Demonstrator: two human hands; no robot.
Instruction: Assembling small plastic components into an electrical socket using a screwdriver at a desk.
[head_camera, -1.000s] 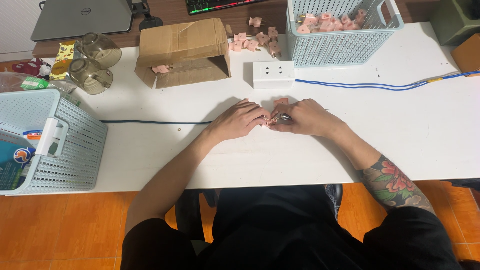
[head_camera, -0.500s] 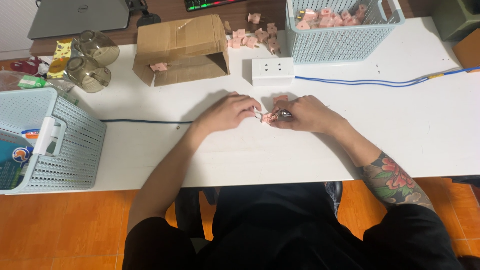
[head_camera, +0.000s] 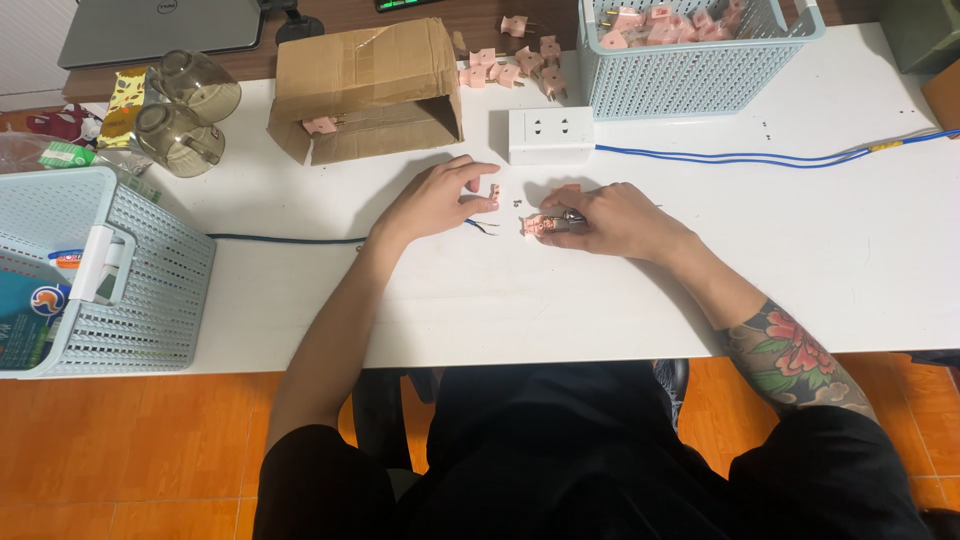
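A: What is looking different from half a second ago?

B: The hands are coming apart. Earlier both were meeting over one small pink piece in the middle of the white table (head_camera: 800, 250). Now the left hand (head_camera: 435, 200) is drawing off to the left, carrying a small pink plug half (head_camera: 494, 192) pinched at its fingertips, the other fingers curled loosely.

A: And the right one?

B: The right hand (head_camera: 615, 218) is staying where it was, fingers bent down over the other pink plug part (head_camera: 535, 226) and a metal tool (head_camera: 568, 214), pressing them at the table top. How tightly it is gripping, I cannot tell.

A: Which way is the plug part lying?

B: Its long axis is running left to right, roughly along the table's front edge, with the free end pointing left toward the dark cable (head_camera: 290, 239), whose bare wire tips are lying just beside it. The piece in the left hand is standing more upright, long axis running away from the person.

A: What is sitting around them?

B: A white socket strip (head_camera: 550, 135) is lying just behind the hands, its blue cord (head_camera: 760, 157) trailing right. Behind that, a cardboard box (head_camera: 365, 85), loose pink plugs (head_camera: 510, 65), and a pale blue basket (head_camera: 690, 70) holding more.
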